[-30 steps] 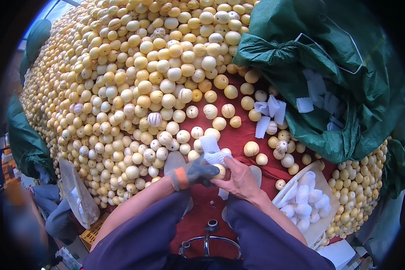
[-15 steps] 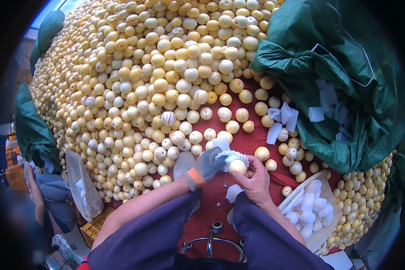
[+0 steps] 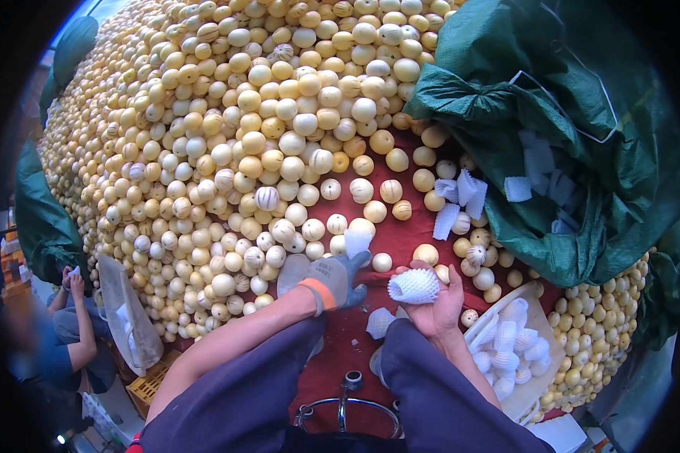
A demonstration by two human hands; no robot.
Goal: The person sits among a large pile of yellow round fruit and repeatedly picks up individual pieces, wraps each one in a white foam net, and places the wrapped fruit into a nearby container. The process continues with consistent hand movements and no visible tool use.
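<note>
Under the head camera, the right hand [image 3: 444, 308] lies palm up, fingers curled around a sleeved fruit [image 3: 415, 287] above the red cloth [image 3: 409, 230]. The gloved left hand [image 3: 329, 281] is unclosed, thumb spread from the fingers, its fingertips at a white net [image 3: 357, 240]. Beyond them rises a pile [image 3: 204, 151] of yellow fruit; right of the right forearm, a tray [image 3: 555, 355] carries more wrapped ones.

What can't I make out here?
Head view:
Contents of the foam sleeve in the right hand: covered by its mesh.
Bottom of the green sack: hidden by its folds.
Far part of the fruit pile: cut off by upper edge.
What another person handles: too small.
</note>
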